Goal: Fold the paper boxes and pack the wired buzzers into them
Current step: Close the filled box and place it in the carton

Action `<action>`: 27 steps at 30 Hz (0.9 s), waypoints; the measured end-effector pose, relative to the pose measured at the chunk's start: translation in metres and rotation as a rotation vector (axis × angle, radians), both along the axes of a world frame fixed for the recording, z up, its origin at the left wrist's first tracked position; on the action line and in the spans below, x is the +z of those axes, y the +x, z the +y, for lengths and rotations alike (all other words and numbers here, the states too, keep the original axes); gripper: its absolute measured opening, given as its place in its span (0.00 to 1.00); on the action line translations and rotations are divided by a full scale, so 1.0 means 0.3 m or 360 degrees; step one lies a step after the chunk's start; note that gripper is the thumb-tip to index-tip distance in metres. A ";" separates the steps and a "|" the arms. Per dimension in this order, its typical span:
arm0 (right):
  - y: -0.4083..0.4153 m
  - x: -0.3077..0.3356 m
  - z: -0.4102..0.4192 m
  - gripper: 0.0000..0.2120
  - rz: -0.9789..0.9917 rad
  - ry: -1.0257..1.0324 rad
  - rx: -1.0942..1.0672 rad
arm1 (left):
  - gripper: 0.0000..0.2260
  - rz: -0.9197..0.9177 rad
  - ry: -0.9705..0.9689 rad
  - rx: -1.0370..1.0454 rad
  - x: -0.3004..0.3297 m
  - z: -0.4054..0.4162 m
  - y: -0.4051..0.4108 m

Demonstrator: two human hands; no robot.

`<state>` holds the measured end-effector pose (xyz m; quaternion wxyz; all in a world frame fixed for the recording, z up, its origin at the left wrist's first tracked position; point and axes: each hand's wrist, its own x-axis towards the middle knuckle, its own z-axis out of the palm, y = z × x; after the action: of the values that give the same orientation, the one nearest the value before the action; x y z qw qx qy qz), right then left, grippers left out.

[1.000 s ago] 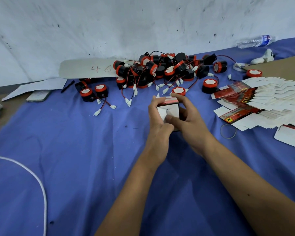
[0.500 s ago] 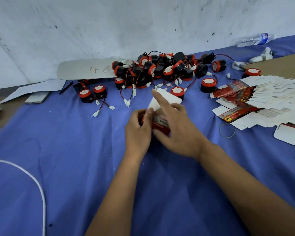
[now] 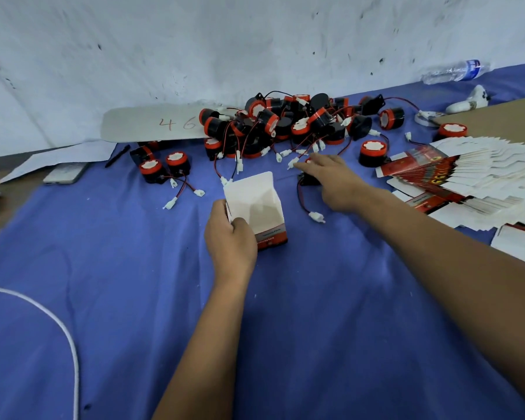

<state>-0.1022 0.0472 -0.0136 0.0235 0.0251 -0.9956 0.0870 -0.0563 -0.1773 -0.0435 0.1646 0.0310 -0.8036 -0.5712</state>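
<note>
Standing box: the box sits upright on the blue cloth, top flap raised, white inside showing, red band at its base.
Left hand: the left hand grasps the box's near-left corner, thumb curled over the rim.
Right hand: the right hand reaches past the box to its right, palm down over one buzzer; whether it has gripped it I cannot tell, since the hand hides most of the buzzer.
Wire: that buzzer's lead trails toward the box's right side and ends in a white plug on the cloth.
Heap: a pile of buzzers lies behind the box, against the wall, its tangled leads and plugs spilling between pile and box.
Strays: two buzzers lie behind-left of the box; one more behind-right.
Flat boxes: a fanned stack of unfolded boxes lies well right of the box, beyond the right forearm.
Far left of box: a card marked "46", a pen, a phone.
Far right of box: a bottle by the wall.
Near-left of box: a white cable curves over the cloth.
</note>
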 end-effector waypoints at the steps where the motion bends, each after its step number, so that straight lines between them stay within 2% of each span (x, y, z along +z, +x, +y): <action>1: 0.007 0.015 -0.010 0.33 0.0042 0.0043 -0.0008 | 0.11 0.0015 -0.0001 0.0029 -0.002 0.000 -0.001; 4: 0.056 0.076 -0.046 0.11 0.0077 0.0058 -0.0100 | 0.13 0.0056 -0.0005 0.0128 0.004 -0.005 0.001; 6: 0.105 0.102 -0.074 0.28 0.0085 0.0186 -0.0218 | 0.13 0.0090 0.0003 0.0220 0.011 -0.014 0.000; 7: 0.130 0.115 -0.089 0.33 0.0070 0.0180 -0.0256 | 0.13 0.0103 0.0013 0.0262 0.014 -0.020 -0.001; 10: 0.193 0.146 -0.119 0.39 -0.0043 -0.0143 -0.0305 | 0.14 0.0106 0.0052 0.0299 0.019 -0.028 0.001; 12: 0.219 0.180 -0.110 0.35 -0.0068 -0.0002 -0.0150 | 0.15 0.0079 0.0083 0.0265 0.018 -0.026 0.005; 14: 0.225 0.200 -0.086 0.22 -0.0195 0.0168 0.0079 | 0.17 0.0045 0.0103 0.0213 0.017 -0.026 0.006; 17: 0.245 0.184 -0.086 0.35 -0.0473 0.0003 0.0285 | 0.18 -0.0029 0.0149 0.0075 0.012 -0.029 -0.001; 18: 0.252 0.166 -0.099 0.36 -0.0464 -0.0050 0.0300 | 0.18 -0.0046 0.0151 0.0037 0.009 -0.032 -0.005; 21: 0.257 0.127 -0.107 0.26 -0.0211 -0.0090 0.0357 | 0.19 -0.0076 0.0168 -0.0026 0.010 -0.039 -0.015; 22: 0.266 0.134 -0.108 0.24 -0.0173 -0.0173 0.0391 | 0.19 -0.0091 0.0180 -0.0044 0.009 -0.040 -0.019; 24: 0.284 0.167 -0.121 0.22 -0.0183 -0.0565 0.0516 | 0.19 -0.0098 0.0193 -0.0085 0.008 -0.041 -0.021; 26: 0.306 0.221 -0.167 0.22 -0.0132 -0.0923 0.0658 | 0.14 -0.0073 0.0198 -0.0176 0.007 -0.041 -0.023; 27: 0.314 0.245 -0.200 0.22 -0.0044 -0.0978 0.0730 | 0.10 -0.0052 0.0183 -0.0240 0.009 -0.040 -0.021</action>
<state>-0.0081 -0.0128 0.0600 -0.0035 0.2378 -0.8919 0.3847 -0.0625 -0.1892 -0.0408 0.1060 -0.0110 -0.7720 -0.6266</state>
